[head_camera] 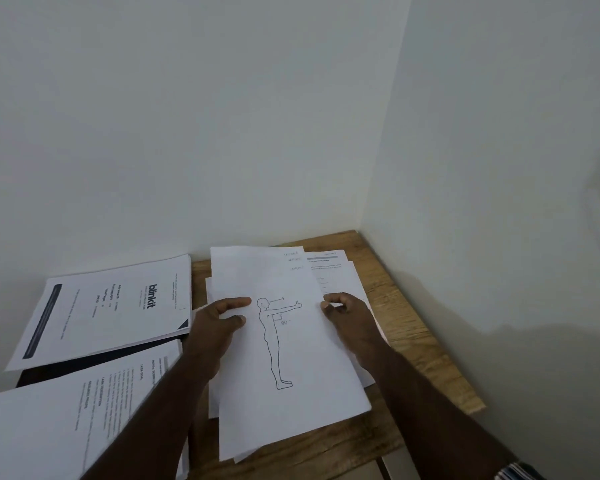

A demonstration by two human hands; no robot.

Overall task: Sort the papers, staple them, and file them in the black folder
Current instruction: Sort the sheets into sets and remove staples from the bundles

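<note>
Head view looks down at a small wooden table (pixel 413 327) pushed into the corner of two pale walls (pixel 222 116). At the near left lies a text sheet (pixel 66 420) with rows of printed lines, its right edge under the left forearm. Just beyond it, a dark strip of the black folder (pixel 94 363) shows between that sheet and a stack of papers (pixel 111 317) farther back, whose top page carries the word "blinkit" and a dark bar along its left edge; this stack overhangs the left side of the table.

Toward the middle, the left hand (pixel 215 323) grasps the left edge of the figure sheet (pixel 284 358), thumb on top and fingers curled beneath it. That sheet shows a line drawing of a standing person with arms held straight out and a "90" mark by the shoulder. It sits skewed over a loose pile of pages (pixel 333 271), whose corners stick out beyond its far right and along its near edge.

On the right, the right hand (pixel 347 320) rests at the sheet's right edge with fingers curled in and fingertips pinching the paper. At the near right corner, a striped sleeve cuff (pixel 513 472) is partly visible.
</note>
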